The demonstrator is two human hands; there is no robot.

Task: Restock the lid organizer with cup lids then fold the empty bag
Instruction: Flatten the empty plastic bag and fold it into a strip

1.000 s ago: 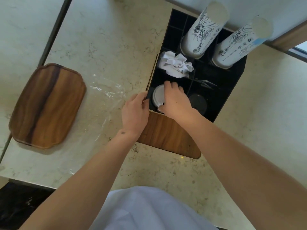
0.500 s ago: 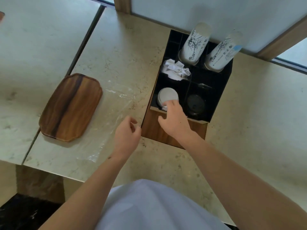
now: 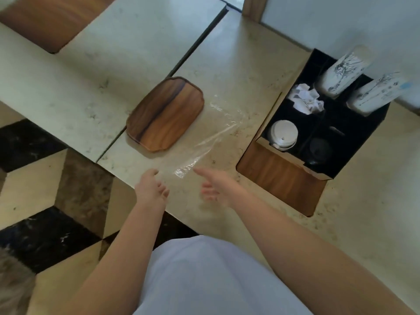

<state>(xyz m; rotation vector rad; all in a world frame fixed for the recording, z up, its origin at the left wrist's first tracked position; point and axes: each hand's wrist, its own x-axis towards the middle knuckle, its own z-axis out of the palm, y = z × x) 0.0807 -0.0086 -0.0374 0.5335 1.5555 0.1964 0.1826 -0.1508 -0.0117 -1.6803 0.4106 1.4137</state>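
A: Where is the bag (image 3: 211,137) seen?
B: Flat on the counter (image 3: 238,71), between the tray (image 3: 166,114) and the organizer (image 3: 284,176); white lids (image 3: 283,134) are stacked in its front-left compartment.
A: And the hands?
B: Left hand (image 3: 151,187) and right hand (image 3: 216,185) are held open over the bag's near end; nothing is gripped.

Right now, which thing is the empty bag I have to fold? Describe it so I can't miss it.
Start at the black lid organizer by the wall. On the counter left of it lies a wooden tray. The empty bag lies flat between them, toward the hands: clear, crinkled, glossy film, the only see-through thing there.
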